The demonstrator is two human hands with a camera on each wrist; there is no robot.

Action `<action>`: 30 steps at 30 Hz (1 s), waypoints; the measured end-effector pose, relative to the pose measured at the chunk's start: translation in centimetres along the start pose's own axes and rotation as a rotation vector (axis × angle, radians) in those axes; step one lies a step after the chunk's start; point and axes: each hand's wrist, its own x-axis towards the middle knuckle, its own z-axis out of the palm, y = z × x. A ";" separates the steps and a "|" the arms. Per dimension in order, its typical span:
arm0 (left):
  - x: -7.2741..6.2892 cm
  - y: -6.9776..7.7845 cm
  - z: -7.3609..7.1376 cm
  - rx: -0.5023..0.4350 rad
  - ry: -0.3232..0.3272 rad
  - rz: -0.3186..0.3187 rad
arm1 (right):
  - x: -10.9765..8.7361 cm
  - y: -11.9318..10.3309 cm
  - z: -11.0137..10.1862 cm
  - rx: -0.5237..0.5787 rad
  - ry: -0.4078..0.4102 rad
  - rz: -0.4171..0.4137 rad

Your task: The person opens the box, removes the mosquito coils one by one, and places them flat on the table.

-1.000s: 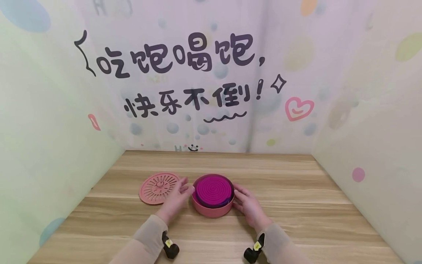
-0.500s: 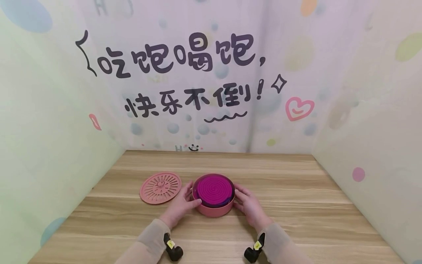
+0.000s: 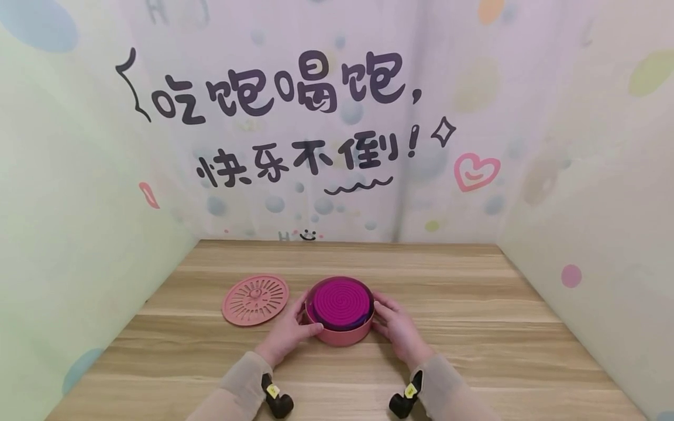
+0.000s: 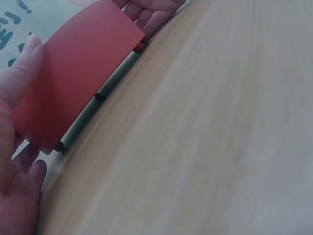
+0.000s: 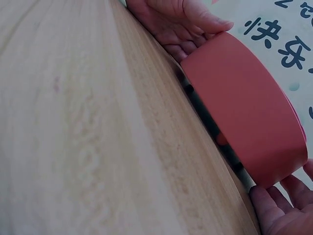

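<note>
A round pink-red mosquito coil box (image 3: 344, 337) stands without its lid at the middle of the table. Inside lies a stack of magenta mosquito coils (image 3: 342, 301), wound in a spiral, with dark wrapping around the edge. My left hand (image 3: 286, 330) grips the box's left side, thumb on the front wall and fingers behind and below. On the opposite side, my right hand (image 3: 400, 331) holds the wall with its fingertips. In the right wrist view, small feet show beneath the lower edge of the box, and fingertips reach under its rim.
A slotted pink lid (image 3: 247, 304) with a raised pattern lies left of the box, just beyond my left hand. Wood-grain table (image 3: 474, 304) extends around them. A printed wall (image 3: 295, 216) rises at the back, with pale walls on both sides.
My left hand has come off the lid's edge and closed round the left side of the box, thumb moving to the front. The right hand and the box have stayed nearly still.
</note>
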 end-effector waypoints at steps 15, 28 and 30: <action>0.2 -0.1 0.2 0.005 0.024 -0.002 | 0.5 -2.2 0.6 -0.130 0.083 0.009; 0.2 -0.4 0.0 0.015 0.014 0.006 | 1.9 -3.8 2.6 -0.359 0.126 -0.022; 0.2 -0.4 0.0 0.018 0.013 0.005 | 2.0 -3.7 2.8 -0.374 0.134 -0.024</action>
